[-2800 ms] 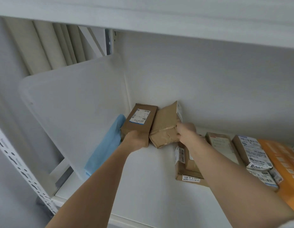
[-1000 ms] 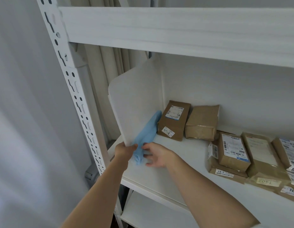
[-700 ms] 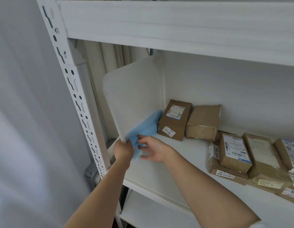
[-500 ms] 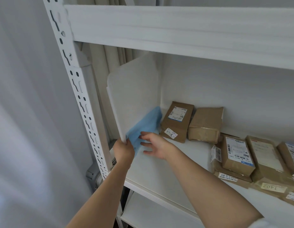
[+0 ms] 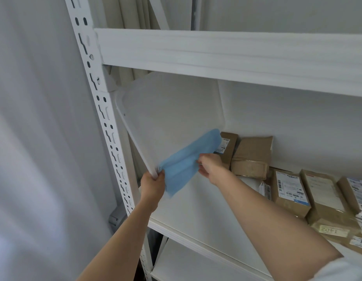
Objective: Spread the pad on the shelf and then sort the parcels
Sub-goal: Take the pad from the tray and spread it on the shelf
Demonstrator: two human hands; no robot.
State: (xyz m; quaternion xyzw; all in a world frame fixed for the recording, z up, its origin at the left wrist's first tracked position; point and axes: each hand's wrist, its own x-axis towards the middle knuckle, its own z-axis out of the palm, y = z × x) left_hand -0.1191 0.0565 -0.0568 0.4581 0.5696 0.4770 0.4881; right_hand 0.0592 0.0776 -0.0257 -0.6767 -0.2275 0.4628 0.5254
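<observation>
A folded light-blue pad hangs above the left end of the white shelf. My right hand pinches its upper right edge. My left hand grips the pad's lower left corner together with the bottom edge of a white board that leans upright at the shelf's left end. Two brown parcels stand against the back wall just right of the pad. Several more labelled brown parcels lie flat farther right.
A white perforated upright post stands left of my left hand. An upper shelf beam crosses overhead. A lower shelf shows beneath. A white curtain or wall fills the left side.
Both hands left the two standing parcels and went to the blue pad at the left end. The pad has been lifted off the shelf and drawn out from the white board.
</observation>
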